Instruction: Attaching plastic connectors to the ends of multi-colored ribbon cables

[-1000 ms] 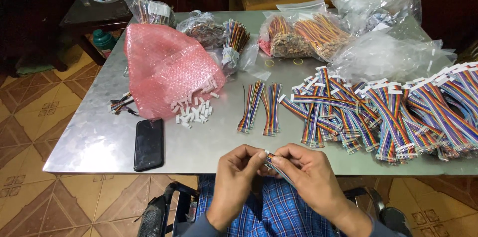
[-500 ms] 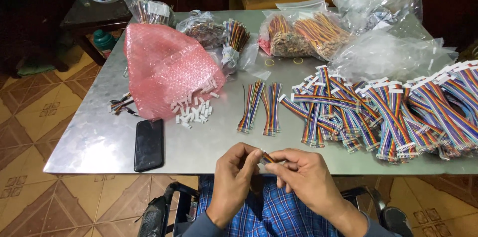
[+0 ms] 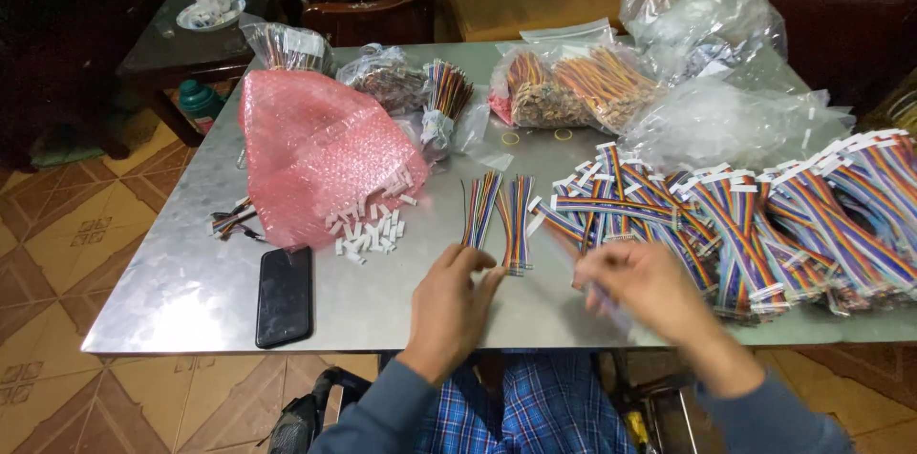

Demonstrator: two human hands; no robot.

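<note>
My left hand (image 3: 449, 306) lies on the metal table (image 3: 191, 292), fingers loosely spread, its tips just short of two flat rainbow wire strips (image 3: 499, 211). It holds nothing. To the right, my right hand (image 3: 638, 284) is motion-blurred at the near edge of a big pile of rainbow ribbon cable bundles (image 3: 755, 225). A faint pale streak shows under its fingers, but I cannot tell whether it grips anything. Small white connector housings (image 3: 368, 230) lie scattered left of the strips, at the foot of a pink bubble-wrap bag (image 3: 315, 148).
A black phone (image 3: 285, 295) lies near the front left edge. Clear bags of wires (image 3: 573, 86) and crumpled plastic bags (image 3: 726, 120) fill the back of the table. A loose wire bunch (image 3: 229, 222) lies at the left. A wooden chair (image 3: 368, 10) and a side table with a teapot (image 3: 212, 0) stand behind.
Both hands were together at the table's front edge working a small cable. They have since parted: the left moved forward toward the wire strips, the right swung right toward the cable pile.
</note>
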